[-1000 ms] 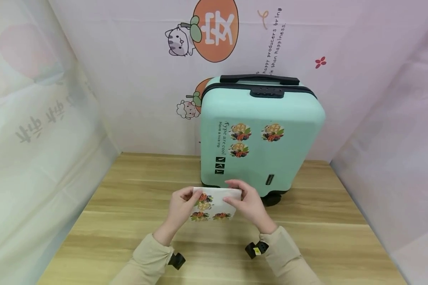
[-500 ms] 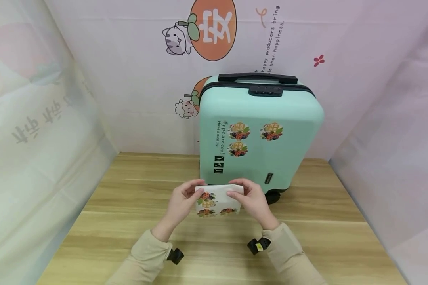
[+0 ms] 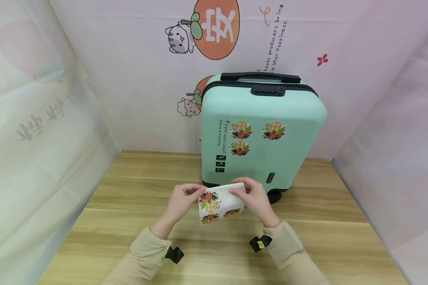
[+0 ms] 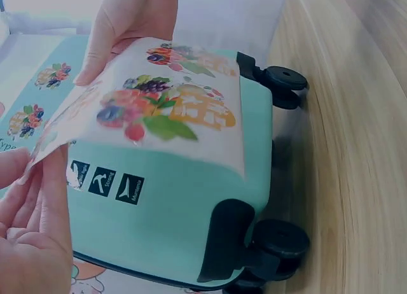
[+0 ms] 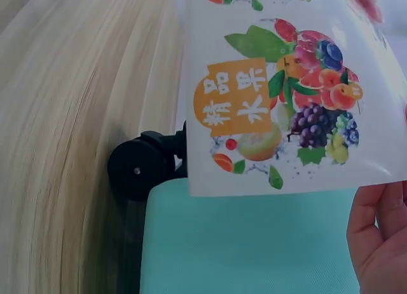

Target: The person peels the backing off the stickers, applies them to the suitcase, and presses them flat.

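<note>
Between both hands hangs a white sticker sheet [image 3: 224,202] printed with fruit pictures, in front of the suitcase's lower part. The left hand [image 3: 181,202] pinches its upper left corner between thumb and fingers. At the upper right corner the right hand [image 3: 255,200] pinches it the same way. A mint-green suitcase [image 3: 260,158] stands upright behind the sheet. On its face are a fruit sticker [image 3: 241,130], another right below it, and a third fruit sticker [image 3: 274,131] to the right. In the right wrist view, one whole fruit sticker [image 5: 283,93] shows on the sheet.
The suitcase stands on a wood-grain table [image 3: 128,237] against a printed backdrop cloth [image 3: 139,87]. Its black wheel [image 3: 274,196] shows at the lower right, and a black handle [image 3: 260,76] tops it. Cloth walls [image 3: 388,118] close off both sides.
The sheet has shifted slightly right and up with both hands, and its top edge now slopes up to the right. Both hands still hold it; the suitcase stays in place.
</note>
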Demonstrator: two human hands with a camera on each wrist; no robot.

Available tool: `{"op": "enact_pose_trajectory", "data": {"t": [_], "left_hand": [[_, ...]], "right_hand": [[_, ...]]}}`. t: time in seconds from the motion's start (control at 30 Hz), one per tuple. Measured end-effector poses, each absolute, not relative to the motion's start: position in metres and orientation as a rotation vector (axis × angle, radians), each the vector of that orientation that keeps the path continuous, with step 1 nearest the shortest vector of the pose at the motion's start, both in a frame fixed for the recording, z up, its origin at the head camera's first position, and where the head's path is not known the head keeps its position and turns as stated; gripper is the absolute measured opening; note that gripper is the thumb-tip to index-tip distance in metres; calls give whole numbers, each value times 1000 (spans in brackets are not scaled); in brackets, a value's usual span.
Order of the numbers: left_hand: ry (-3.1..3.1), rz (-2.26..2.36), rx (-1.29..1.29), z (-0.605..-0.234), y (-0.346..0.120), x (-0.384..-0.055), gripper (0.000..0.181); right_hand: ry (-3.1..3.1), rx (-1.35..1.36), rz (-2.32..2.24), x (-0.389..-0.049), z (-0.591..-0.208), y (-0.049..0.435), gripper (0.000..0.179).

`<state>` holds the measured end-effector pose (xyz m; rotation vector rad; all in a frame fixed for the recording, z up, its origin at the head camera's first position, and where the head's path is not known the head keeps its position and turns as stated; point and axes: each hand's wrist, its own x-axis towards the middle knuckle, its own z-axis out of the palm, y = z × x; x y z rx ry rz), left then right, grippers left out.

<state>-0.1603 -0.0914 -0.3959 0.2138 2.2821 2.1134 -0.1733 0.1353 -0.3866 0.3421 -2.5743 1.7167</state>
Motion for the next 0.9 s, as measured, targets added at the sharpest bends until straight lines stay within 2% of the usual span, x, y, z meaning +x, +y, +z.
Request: {"op": "enact_pose_trajectory", "data": {"t": [0.1, 0.23, 0.4, 0.67, 0.9], "left_hand": [[2214, 2118, 160, -396, -89, -160, 25], [2160, 2175, 81, -395, -85, -161, 25], [2136, 2232, 87, -396, -81, -163, 26], [2137, 2205, 133, -394, -82, -161, 28], [2218, 2103, 241, -391, -83, -157, 32]], "right_hand": [[-2512, 381, 1563, -172, -390, 133, 36], [-2293, 572, 1124, -169, -397, 124, 42], [-2022, 758, 743, -165, -402, 114, 26], [-1985, 885, 722, -165, -406, 103, 35], [-1972, 890, 760, -164, -408, 97, 41]]}}
